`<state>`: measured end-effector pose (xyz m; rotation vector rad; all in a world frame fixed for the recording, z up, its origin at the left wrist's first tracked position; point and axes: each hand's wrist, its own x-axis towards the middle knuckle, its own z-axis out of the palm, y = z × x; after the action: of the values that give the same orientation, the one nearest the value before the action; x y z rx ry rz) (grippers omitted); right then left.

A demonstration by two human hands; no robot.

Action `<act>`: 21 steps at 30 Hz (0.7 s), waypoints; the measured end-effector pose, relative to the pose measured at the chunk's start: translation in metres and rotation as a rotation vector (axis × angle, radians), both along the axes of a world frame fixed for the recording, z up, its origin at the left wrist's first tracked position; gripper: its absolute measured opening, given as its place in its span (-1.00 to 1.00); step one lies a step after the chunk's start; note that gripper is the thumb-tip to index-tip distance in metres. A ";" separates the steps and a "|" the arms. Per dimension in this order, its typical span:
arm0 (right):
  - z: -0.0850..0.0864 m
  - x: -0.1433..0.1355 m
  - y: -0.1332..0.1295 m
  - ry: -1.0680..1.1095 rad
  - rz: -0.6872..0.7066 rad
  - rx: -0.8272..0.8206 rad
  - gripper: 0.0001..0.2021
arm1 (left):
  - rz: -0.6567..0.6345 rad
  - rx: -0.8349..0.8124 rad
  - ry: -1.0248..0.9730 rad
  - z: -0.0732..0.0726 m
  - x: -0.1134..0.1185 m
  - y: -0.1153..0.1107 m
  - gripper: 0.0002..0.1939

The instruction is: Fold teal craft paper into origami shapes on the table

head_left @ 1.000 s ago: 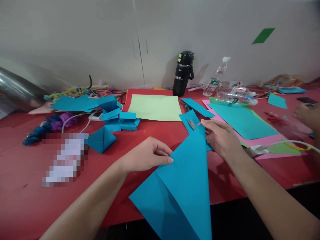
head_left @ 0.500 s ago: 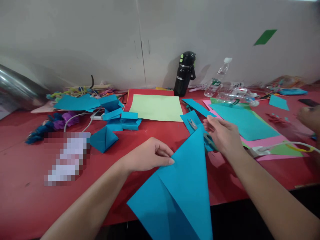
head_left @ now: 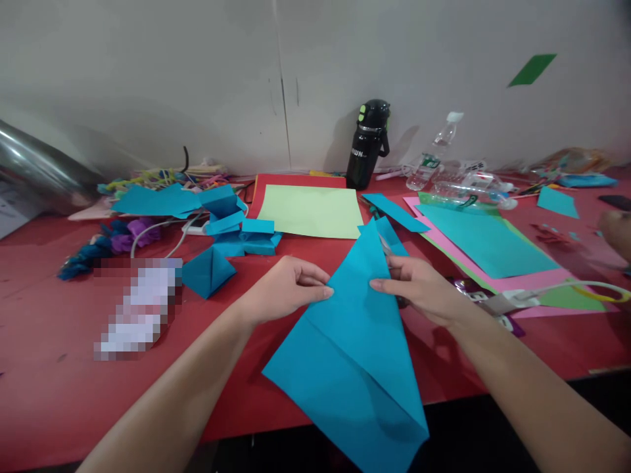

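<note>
A large sheet of blue paper (head_left: 345,368), folded over along a slanted edge, hangs over the near edge of the red table. My left hand (head_left: 290,289) pinches its left edge between thumb and fingers. On the opposite edge my right hand (head_left: 419,286) grips the paper, thumb on top and fingers behind. The folded tip points away from me. Behind it lie scissors (head_left: 385,246), mostly hidden, and a smaller blue paper piece (head_left: 393,235). Left of my left hand sits a folded blue paper shape (head_left: 209,272).
Pale green paper (head_left: 310,211) lies ahead, with a black flask (head_left: 368,144) behind it. Plastic bottles (head_left: 431,154) stand and lie at the back right. Coloured sheets (head_left: 488,243) and a white cable (head_left: 562,285) are on the right. Another person's hand (head_left: 616,233) shows at the right edge.
My right hand has moved down and left from near the tip and now grips the paper's right edge. The left hand has shifted slightly up the left edge. The paper has tilted.
</note>
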<state>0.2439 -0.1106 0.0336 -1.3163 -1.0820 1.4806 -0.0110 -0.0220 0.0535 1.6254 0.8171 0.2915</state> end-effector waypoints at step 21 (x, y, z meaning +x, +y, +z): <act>-0.005 -0.003 0.000 -0.231 -0.141 0.039 -0.50 | 0.391 0.103 -0.147 -0.009 -0.013 0.027 -0.59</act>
<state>0.2411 -0.1104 0.0285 -1.5310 -1.1318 1.2210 -0.0236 0.0048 0.0450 1.5097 1.0164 0.7309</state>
